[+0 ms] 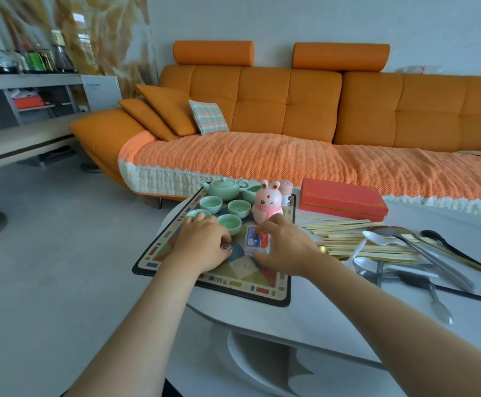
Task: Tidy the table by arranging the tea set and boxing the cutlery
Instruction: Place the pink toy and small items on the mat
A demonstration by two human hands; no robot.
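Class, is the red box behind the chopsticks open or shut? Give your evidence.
Shut. The red box has its lid flat on its base, no inside showing; the chopsticks lie loose in front of it.

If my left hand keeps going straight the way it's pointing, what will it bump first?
Probably the small green teacup at the left hand's fingers; they may touch it already, depth is unclear. Behind it stands another cup, then the teapot.

The packet (257,241) in my right grip (285,245) is glossy crinkled plastic. The cups (238,209) are shiny glazed ceramic; the chopsticks (345,224) matt pale wood, the spoons (363,265) polished metal.
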